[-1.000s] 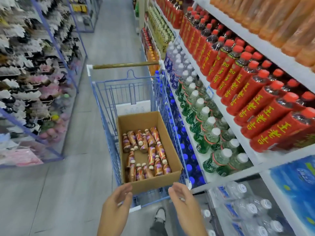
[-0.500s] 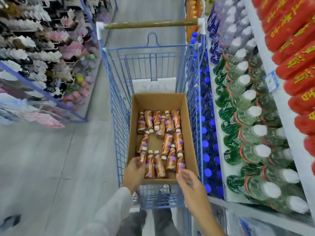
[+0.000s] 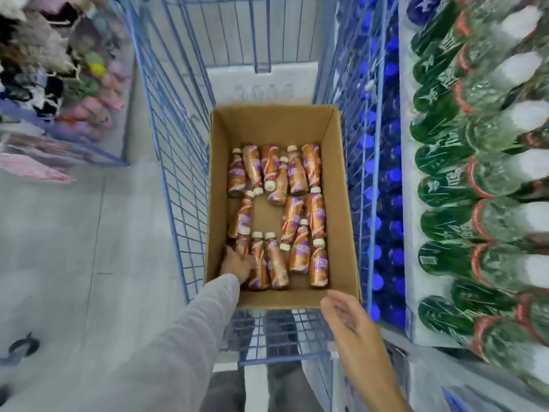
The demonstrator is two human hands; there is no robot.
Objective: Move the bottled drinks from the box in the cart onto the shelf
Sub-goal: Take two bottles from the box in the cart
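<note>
Head view. Your cardboard box [image 3: 341,173] sits in the blue wire cart [image 3: 166,144], open at the top, with the bottled drinks [image 3: 294,173] lying on their sides across its floor in rough rows, brown bodies with orange and purple labels and pale caps. Your left hand [image 3: 236,264], in a grey sleeve, reaches into the near left corner of the box and touches the bottles there; whether its fingers close round one cannot be told. Your right hand [image 3: 346,319] hovers above the near right corner of the box, fingers loose and spread, holding nothing; it is blurred. The shelf [image 3: 407,185] runs just beside the cart on your right, carrying green bottles [image 3: 445,162] with white caps, and blue-capped bottles [image 3: 383,173] lower down.
</note>
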